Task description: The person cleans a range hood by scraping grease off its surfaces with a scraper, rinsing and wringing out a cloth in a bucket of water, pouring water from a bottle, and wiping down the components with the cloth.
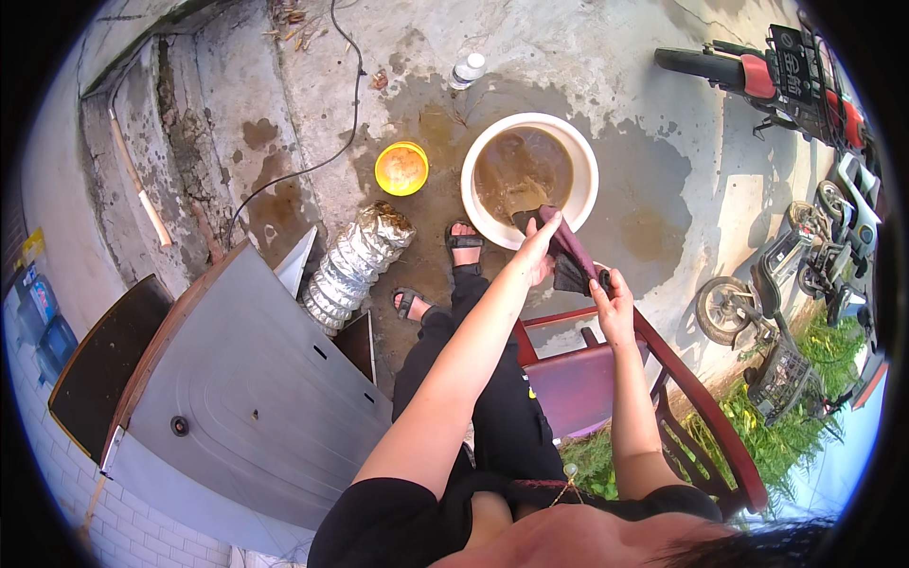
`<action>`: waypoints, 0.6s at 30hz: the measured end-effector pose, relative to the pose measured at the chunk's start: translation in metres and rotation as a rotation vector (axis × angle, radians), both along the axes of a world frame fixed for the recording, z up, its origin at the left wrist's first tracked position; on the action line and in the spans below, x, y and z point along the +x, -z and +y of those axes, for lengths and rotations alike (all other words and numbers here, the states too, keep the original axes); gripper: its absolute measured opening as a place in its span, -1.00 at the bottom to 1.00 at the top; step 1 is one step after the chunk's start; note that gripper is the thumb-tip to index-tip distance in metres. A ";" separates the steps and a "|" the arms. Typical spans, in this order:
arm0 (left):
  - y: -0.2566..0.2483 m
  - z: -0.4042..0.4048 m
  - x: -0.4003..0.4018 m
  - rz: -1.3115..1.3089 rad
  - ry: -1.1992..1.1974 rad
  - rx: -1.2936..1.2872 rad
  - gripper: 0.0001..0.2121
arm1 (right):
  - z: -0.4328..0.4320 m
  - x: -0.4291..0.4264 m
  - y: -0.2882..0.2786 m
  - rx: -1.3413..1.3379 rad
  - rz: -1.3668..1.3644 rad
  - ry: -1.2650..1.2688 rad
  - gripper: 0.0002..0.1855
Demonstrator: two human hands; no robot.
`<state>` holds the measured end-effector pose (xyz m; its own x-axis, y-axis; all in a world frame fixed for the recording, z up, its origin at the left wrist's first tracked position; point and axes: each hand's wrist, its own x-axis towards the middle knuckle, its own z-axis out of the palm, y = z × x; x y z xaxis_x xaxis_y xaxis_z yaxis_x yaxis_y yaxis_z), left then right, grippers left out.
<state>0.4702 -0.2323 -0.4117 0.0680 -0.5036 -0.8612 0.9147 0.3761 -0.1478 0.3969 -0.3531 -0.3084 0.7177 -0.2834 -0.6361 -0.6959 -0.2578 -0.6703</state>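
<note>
My left hand (543,252) and my right hand (612,302) hold a dark, wet cloth (574,264), part purplish and part black, stretched between them. The cloth's upper end is at the near rim of a round white basin (588,170), which holds murky brown water (522,160). My left hand is by that rim; my right hand grips the lower end, above a dark red wooden chair (579,387). A yellow tub (402,168) stands left of the basin. Beyond them is a clear plastic bottle with a white cap (467,71).
Left are a large grey panel (263,397), a foil-covered flexible duct (358,266), a dark cable (355,106) and a wooden handle (138,181) by the steps. Wet patches mark the concrete around the basin. Parked motorbikes (724,310) and green plants (774,440) are at the right.
</note>
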 end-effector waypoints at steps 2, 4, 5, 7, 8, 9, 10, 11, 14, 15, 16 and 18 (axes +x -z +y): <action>0.010 -0.023 -0.007 -0.053 -0.074 0.054 -0.27 | -0.012 -0.014 -0.022 0.118 -0.078 0.114 -0.86; 0.004 -0.034 -0.010 -0.101 -0.017 0.152 -0.63 | -0.019 -0.012 -0.038 0.294 -0.113 0.323 -0.92; 0.001 -0.036 -0.013 -0.101 -0.019 0.154 -0.63 | -0.019 -0.003 -0.039 0.414 -0.171 0.513 -0.88; -0.010 -0.046 -0.018 -0.037 -0.117 0.061 -0.71 | -0.043 -0.002 -0.022 0.563 -0.252 0.817 -0.88; -0.010 -0.051 -0.025 -0.017 -0.119 0.097 -0.78 | -0.050 0.000 -0.010 0.571 -0.276 0.917 -0.84; -0.017 -0.060 -0.025 -0.017 -0.108 0.078 -0.78 | -0.074 -0.010 0.017 0.533 -0.293 1.004 -0.74; -0.025 -0.059 -0.026 0.005 -0.145 0.018 -0.78 | -0.074 -0.005 0.032 0.631 -0.292 0.996 -0.69; -0.034 -0.057 -0.025 0.023 -0.186 -0.041 -0.78 | -0.069 0.002 0.043 0.732 -0.291 0.984 -0.65; -0.059 -0.062 -0.017 0.096 -0.285 -0.173 -0.71 | -0.043 0.012 0.072 0.905 -0.241 0.941 -0.57; -0.063 -0.061 -0.014 0.145 -0.312 -0.243 -0.66 | -0.036 0.019 0.072 0.912 -0.237 0.942 -0.57; -0.072 -0.059 -0.006 0.146 -0.309 -0.242 -0.66 | -0.034 0.026 0.069 1.003 -0.261 0.893 -0.55; -0.080 -0.052 0.007 0.146 -0.304 -0.373 -0.58 | -0.029 0.042 0.062 1.187 -0.306 0.785 -0.49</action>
<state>0.4777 -0.2848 -0.3313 0.1521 -0.7551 -0.6377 0.7315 0.5199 -0.4412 0.4385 -0.3824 -0.3708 0.7767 -0.0857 -0.6240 -0.1872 0.9145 -0.3586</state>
